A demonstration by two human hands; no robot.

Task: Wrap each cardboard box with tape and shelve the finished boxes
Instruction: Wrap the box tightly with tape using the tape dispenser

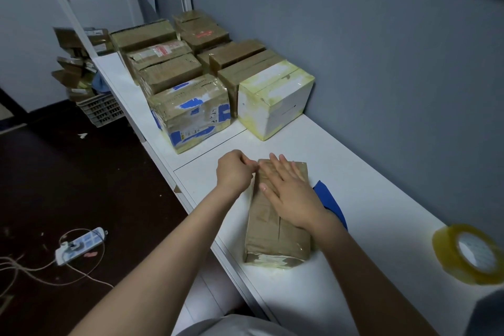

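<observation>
The right hand is laid flat, fingers spread, on the top face of a brown cardboard box in the lower centre of the frame; nothing is gripped by it. The left hand is curled at the far left corner of the same box, its fingertips pinched together at the box edge; what is pinched there cannot be made out. The box is wrapped in clear tape and lies on the white table, its long side running away from the viewer, so that it is found under the right palm and just right of the left fist. A blue piece is seen just beside the box on its right, partly hidden by the right wrist. A roll of yellowish tape lies at the lower right edge of the frame, well apart from both hands. Further up the table, in the upper centre, a group of taped boxes is set near the wall, with a white box nearest the hands. At the lower left, a power strip lies on the dark floor.
</observation>
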